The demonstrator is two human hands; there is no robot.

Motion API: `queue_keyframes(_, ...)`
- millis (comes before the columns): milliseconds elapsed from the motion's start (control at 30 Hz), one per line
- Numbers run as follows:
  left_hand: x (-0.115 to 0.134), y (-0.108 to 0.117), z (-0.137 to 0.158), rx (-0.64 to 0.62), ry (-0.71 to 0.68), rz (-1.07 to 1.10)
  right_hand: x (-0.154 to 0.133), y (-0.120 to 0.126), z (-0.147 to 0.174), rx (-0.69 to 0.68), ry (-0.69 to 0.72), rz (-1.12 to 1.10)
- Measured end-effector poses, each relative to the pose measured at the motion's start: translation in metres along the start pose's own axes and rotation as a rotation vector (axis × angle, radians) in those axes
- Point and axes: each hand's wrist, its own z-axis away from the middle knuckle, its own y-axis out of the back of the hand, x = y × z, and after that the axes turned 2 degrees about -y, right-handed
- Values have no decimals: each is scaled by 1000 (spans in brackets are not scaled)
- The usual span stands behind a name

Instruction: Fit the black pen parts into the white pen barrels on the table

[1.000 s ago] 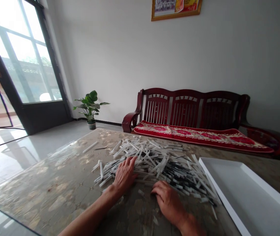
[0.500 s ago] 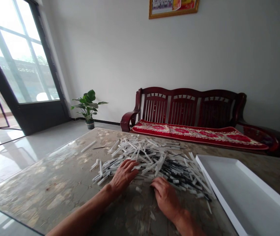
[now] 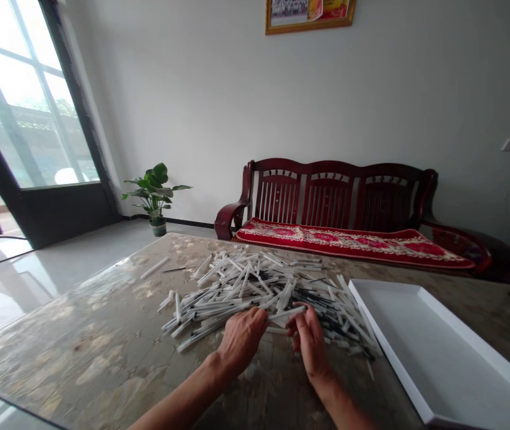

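A loose heap of slim white pens point(image 3: 232, 286), several with black ends, spreads across the table in front of me. At its near edge my left hand point(image 3: 242, 339) is closed on one end of a white pen point(image 3: 285, 314). The pen points to the right, and its dark tip meets the fingers of my right hand point(image 3: 309, 341), which pinch around that end. Just behind the right hand lie dark, slender pieces point(image 3: 326, 307) and short white bits; their exact kind is hard to make out.
A shallow white tray point(image 3: 443, 352) stands on the patterned table point(image 3: 103, 334) to the right of the heap. Beyond the table is a dark red wooden bench point(image 3: 326, 197) with a red cloth. A potted plant point(image 3: 154, 191) is on the floor at the left.
My left hand has moved right and closed on a pen. My right hand has risen and turned to take its other end. The view has shifted slightly to the right.
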Motion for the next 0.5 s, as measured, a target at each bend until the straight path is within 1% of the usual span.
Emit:
queue_keyframes(67,12,-5,-4,-29,-53,-9,-3,1,-3,70,-32,-140)
queue_keyframes(133,20,-9,-9,-40,-68,-25,-6,3,-6,120,-37,-222)
queue_keyframes(200,26,-10,-16,-33,-46,-56,-9,7,-9,162,-23,-297)
queue_keyframes(300,32,-9,-27,-11,37,-101,-13,14,-15,224,35,-375)
queue_keyframes(400,35,-11,-32,18,96,-104,-15,23,-21,245,64,-291)
queue_keyframes(500,36,-17,-31,100,63,-85,-12,30,-27,270,6,-166)
